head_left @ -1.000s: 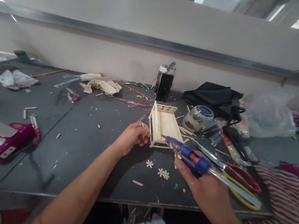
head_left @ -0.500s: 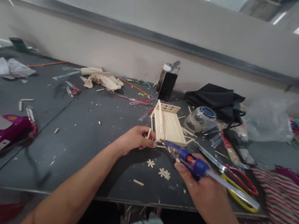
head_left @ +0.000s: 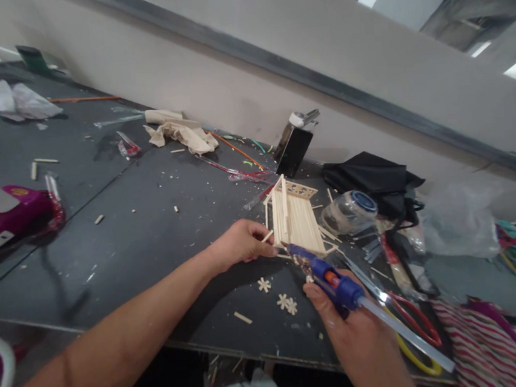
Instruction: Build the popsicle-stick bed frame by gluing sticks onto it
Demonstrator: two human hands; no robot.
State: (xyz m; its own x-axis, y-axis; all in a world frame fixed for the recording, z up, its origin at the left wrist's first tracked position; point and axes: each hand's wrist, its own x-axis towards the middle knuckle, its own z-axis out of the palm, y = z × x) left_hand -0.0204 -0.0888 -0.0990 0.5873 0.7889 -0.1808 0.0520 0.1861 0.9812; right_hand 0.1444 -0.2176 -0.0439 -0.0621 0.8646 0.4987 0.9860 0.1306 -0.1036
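Observation:
My right hand [head_left: 350, 324] is wrapped round a blue hot glue gun [head_left: 327, 275], with a clear glue stick [head_left: 406, 331] sticking out of its back. The gun's nozzle is at the near left corner of a small model built of pale wooden sticks [head_left: 300, 223]. At that same corner my left hand [head_left: 248, 241] pinches a short wooden stick [head_left: 267, 236]. Whether the nozzle touches the wood, I cannot tell. Small star-shaped wooden pieces [head_left: 264, 285] and a loose stick [head_left: 243, 318] lie on the dark table in front of the model.
Scissors [head_left: 413, 318] with red and yellow handles lie right of the glue gun. Behind them are a clear jar [head_left: 348, 212] and a black bag [head_left: 368, 177]. A phone [head_left: 295, 153] stands by the wall. A purple device [head_left: 9, 217] is at the left.
The view has shifted slightly, moving the model a little to the right in it. In my left fingers the short stick has tilted lower. The glue gun stays at the model's corner.

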